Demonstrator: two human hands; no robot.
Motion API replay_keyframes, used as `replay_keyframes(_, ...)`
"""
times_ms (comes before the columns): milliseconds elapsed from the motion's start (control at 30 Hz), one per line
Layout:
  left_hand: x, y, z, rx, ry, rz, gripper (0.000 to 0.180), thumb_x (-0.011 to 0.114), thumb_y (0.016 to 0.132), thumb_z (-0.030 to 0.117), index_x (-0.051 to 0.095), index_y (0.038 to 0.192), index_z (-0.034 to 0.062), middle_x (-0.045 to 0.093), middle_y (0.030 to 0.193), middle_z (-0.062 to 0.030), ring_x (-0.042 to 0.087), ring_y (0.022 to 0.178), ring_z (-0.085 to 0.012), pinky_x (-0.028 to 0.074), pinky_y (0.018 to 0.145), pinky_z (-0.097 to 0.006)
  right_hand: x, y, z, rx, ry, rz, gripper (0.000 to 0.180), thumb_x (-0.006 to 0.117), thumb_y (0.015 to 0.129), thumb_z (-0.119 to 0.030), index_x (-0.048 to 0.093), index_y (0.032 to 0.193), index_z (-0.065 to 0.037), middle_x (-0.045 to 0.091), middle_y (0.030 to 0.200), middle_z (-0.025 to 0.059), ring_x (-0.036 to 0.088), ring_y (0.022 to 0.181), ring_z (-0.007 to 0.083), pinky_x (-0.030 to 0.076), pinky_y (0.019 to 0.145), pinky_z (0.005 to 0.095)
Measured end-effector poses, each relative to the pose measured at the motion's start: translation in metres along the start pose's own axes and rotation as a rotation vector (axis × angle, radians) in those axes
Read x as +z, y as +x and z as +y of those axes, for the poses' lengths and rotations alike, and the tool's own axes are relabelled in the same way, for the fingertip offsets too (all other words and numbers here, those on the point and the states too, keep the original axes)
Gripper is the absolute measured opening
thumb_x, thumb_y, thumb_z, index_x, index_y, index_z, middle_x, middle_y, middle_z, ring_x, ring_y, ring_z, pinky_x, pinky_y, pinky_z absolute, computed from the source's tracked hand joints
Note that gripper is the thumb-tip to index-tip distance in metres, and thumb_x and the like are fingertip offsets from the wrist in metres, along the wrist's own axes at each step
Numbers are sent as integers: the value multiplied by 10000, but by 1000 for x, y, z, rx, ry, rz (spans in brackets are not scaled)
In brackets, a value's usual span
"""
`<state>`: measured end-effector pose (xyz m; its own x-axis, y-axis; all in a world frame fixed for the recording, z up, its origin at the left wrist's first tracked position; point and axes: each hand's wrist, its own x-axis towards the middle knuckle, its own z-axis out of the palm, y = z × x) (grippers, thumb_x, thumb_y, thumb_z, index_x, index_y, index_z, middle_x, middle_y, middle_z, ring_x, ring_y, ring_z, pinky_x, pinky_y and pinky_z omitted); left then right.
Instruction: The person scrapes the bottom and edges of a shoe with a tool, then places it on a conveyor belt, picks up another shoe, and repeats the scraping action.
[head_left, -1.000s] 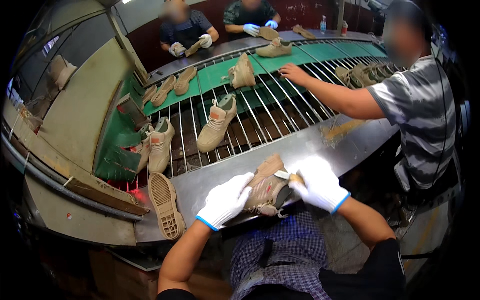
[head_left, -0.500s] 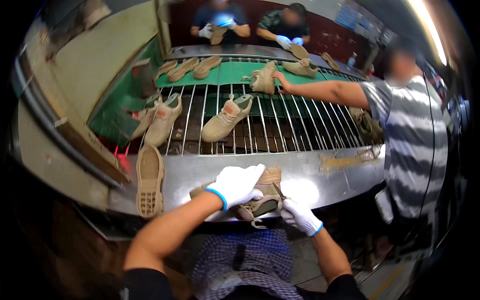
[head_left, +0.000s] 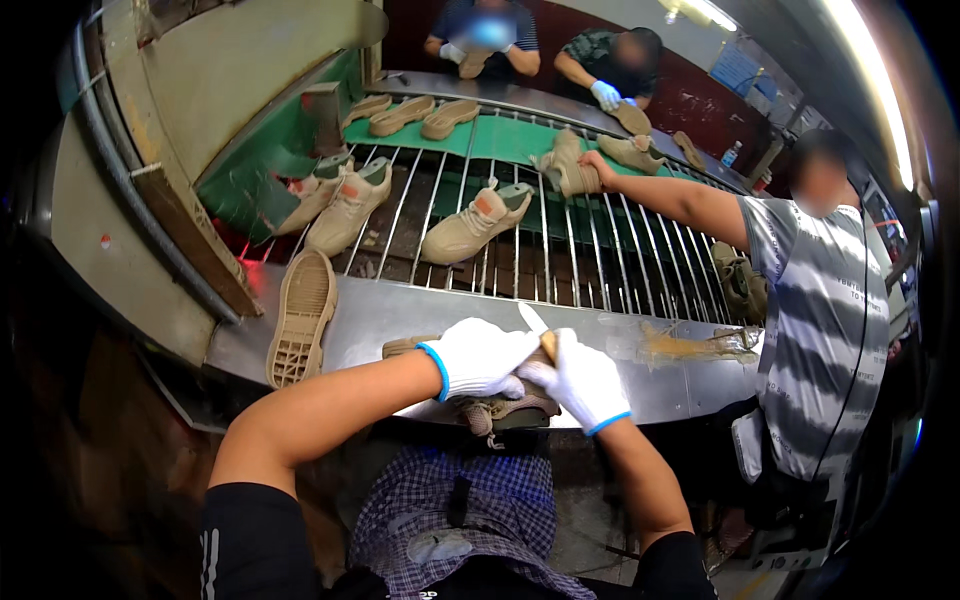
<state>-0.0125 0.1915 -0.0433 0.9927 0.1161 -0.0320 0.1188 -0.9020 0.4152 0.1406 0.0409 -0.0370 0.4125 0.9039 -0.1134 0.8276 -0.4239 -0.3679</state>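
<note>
Now both gloved hands sit together over the tan shoe (head_left: 500,405) at the near edge of the steel bench (head_left: 400,310); half a second back the left was on top of it and the right lower down at its side, and a second back the two held it spread apart, one at each end. So the hold has tightened onto one spot, which reads as close work on the shoe rather than carrying it.

Left hand (head_left: 478,357): white glove, blue cuff, forearm coming in from lower left, grip curled down over the shoe's upper, pressing it to the bench. Right hand (head_left: 580,380): same glove, forearm from below, grip closed around a small tool with a pale blade (head_left: 533,320) poking up past the knuckles; the handle is hidden in the glove, kind of tool unclear. Knuckles of the two hands touch.

Shoe mostly covered by the hands; laces and toe show beneath them, at the bench's lip.

Round about: a loose ribbed sole (head_left: 300,318) lies to the left on the bench. More tan shoes (head_left: 475,222) rest on the bar conveyor (head_left: 600,250) beyond. A co-worker in a striped shirt (head_left: 820,330) reaches onto it from the right.
</note>
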Motion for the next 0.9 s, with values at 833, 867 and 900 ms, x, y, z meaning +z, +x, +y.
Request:
replay_keyframes(833,49,-42,-35,-371,-551,355,444,601,1063,419,795,953,36,779,896,-129,703,808,-232,543,819,-352,88,-122,22,7,629,-530,489,525,1080,-472,629,1281,-39,706,1230,244,689,1183,333,520,1035,442)
replay_keyframes(867,53,-43,-23,-404,-456,301,442,611,1059,418,796,936,36,773,873,-126,702,789,-211,540,792,-343,99,-133,13,96,693,-483,475,527,1084,-453,617,1293,-36,707,1227,246,691,1179,322,525,1025,430)
replay_keyframes(900,53,-47,-17,-420,-510,270,414,611,1069,366,790,928,20,778,863,-123,699,768,-197,541,784,-334,102,-131,4,176,740,-426,461,530,1089,-435,604,1304,-34,707,1224,248,693,1175,311,529,1014,419)
